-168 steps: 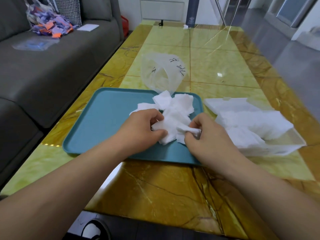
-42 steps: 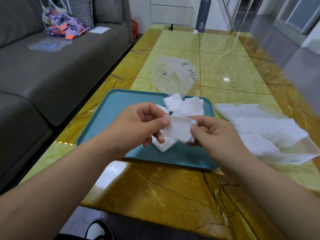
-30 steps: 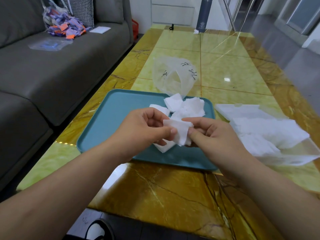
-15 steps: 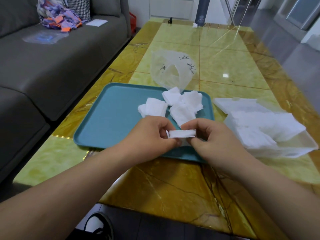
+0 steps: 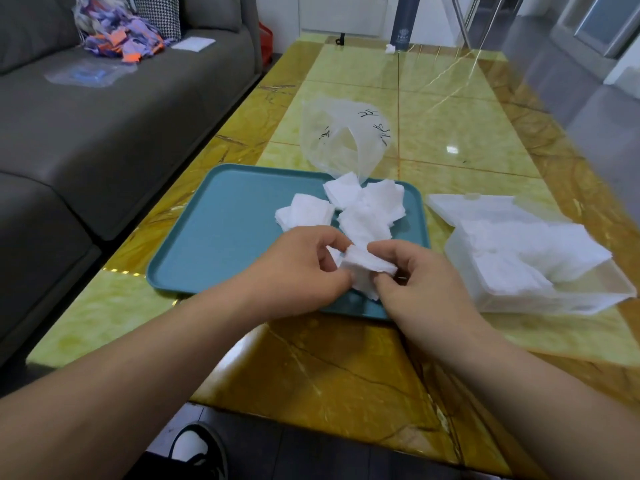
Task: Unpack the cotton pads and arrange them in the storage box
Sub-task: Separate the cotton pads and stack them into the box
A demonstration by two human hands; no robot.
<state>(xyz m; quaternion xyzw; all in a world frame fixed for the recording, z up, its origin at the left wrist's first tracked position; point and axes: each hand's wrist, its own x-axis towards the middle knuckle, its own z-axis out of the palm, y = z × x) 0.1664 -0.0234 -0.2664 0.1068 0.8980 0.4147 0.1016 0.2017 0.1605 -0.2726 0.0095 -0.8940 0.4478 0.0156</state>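
Observation:
A small stack of white cotton pads (image 5: 367, 268) is pinched between my left hand (image 5: 301, 268) and my right hand (image 5: 415, 282), just above the near right part of the teal tray (image 5: 225, 237). More loose cotton pads (image 5: 360, 209) lie in a heap on the tray's far right. The clear storage box (image 5: 554, 296) stands to the right of the tray, with a pile of pads inside and its lid open behind. An empty clear plastic bag (image 5: 343, 140) sits behind the tray.
The yellow marble table (image 5: 450, 109) stretches away ahead. A grey sofa (image 5: 104, 109) runs along the left, with a plastic bag and coloured scraps on it. My shoe shows below the table's near edge.
Both hands lifted pads off the heap, held them up, then squared them into a thin stack low over the tray. The stack has now tilted slightly in my fingers.

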